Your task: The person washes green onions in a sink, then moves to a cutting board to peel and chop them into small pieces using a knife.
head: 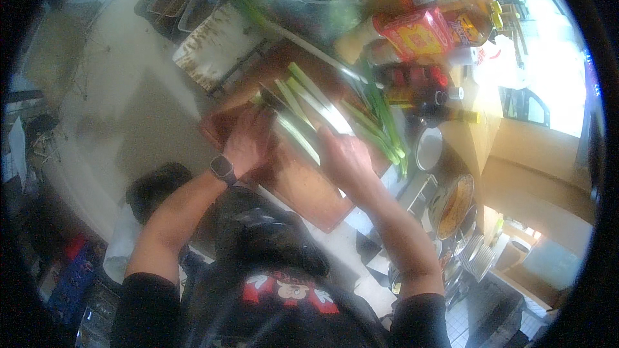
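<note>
A reddish-brown cutting board lies at an angle before me. My right hand is closed around the pale ends of several thick scallion or leek stalks, whose cut-looking ends point up and away. My left hand, with a dark watch on its wrist, is low over the board's left part. Its fingers are blurred and partly hidden, so its hold cannot be made out. A dark edge, possibly a knife blade, shows just beyond it, beside the stalks. More green stalks lie along the board's right side.
A stained white tray or board and plastic tubs stand at the upper left. Plastic bags, oil bottles and a red-and-yellow package crowd the far side. At right are a white bowl, a food-filled pan and stacked plates.
</note>
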The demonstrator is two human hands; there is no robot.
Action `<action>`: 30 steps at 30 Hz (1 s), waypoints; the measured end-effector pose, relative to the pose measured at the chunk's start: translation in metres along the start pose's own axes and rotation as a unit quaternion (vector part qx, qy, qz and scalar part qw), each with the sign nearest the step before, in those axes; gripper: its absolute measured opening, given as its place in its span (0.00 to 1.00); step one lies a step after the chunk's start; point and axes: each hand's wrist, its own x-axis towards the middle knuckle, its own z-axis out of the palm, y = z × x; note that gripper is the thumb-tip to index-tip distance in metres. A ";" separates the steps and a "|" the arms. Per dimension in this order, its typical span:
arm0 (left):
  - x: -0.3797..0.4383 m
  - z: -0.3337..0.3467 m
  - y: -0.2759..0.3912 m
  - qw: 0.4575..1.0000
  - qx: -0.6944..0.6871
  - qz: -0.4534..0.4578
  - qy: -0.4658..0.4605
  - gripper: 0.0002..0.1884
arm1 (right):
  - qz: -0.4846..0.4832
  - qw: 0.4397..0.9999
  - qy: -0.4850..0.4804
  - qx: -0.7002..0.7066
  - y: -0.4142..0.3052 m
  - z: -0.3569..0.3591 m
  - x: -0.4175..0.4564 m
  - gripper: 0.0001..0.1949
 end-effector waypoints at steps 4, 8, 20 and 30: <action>0.008 -0.009 0.006 1.000 0.015 -0.018 -0.013 0.39 | 0.004 1.000 -0.006 0.019 -0.002 -0.005 0.008 0.16; 0.009 -0.023 0.010 0.998 0.011 -0.038 -0.058 0.38 | -0.007 0.999 -0.039 -0.001 0.018 -0.007 -0.019 0.15; 0.022 -0.030 0.027 0.997 0.028 -0.036 -0.063 0.40 | 0.007 1.000 0.015 -0.015 0.077 0.044 -0.094 0.08; 0.016 -0.028 0.021 0.999 0.046 -0.010 -0.023 0.43 | 0.119 0.991 -0.063 -0.016 0.116 0.079 -0.204 0.04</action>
